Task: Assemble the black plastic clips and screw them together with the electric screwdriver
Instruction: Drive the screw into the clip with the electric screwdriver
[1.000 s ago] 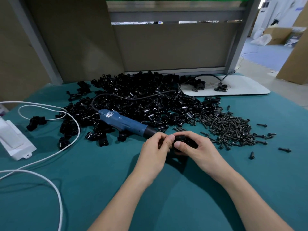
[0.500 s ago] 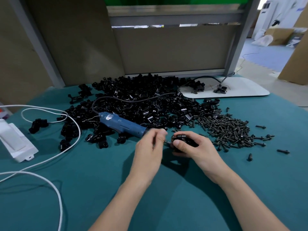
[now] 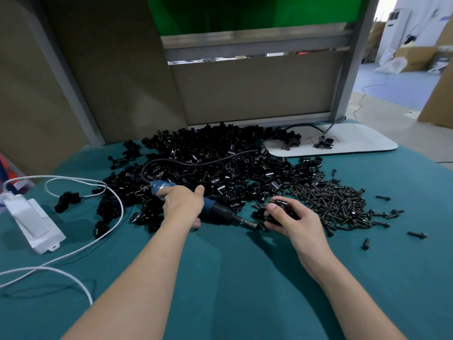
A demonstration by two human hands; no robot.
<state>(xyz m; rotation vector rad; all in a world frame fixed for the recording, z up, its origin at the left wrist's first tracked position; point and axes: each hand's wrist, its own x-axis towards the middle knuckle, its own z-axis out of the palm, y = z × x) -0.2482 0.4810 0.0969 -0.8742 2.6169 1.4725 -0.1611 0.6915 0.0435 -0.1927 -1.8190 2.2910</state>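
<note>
Electric screwdriver [image 3: 215,211]: where is it, and which way does it point?

It lies flat on the teal counter [image 3: 220,290], at the near edge of the pile of black clips [image 3: 208,155]. Its long axis runs on a diagonal, with the blue rear end far and to the left and the metal bit near and to the right. The tip aims at the right hand [image 3: 296,222] and stops just short of it. Its black cable [image 3: 196,164] loops from the rear end back over the pile.

Who has hold of it?

The left hand [image 3: 182,204] lies over the blue barrel, fingers [image 3: 164,192] curled down around it and the thumb stretched toward the pile.

And the right hand?

It rests on the counter beside the heap of screws [image 3: 338,202], thumb and fingers pinching one black clip [image 3: 282,202]. The clip is too dark to tell how it is turned.

What differs from before?

A second ago both hands were on that clip. Half a second ago the left fingertips were close by it. Now the left hand has gone left onto the screwdriver, and the hands are apart. The screwdriver keeps the same line, and the right hand keeps its clip in the same spot.
</note>
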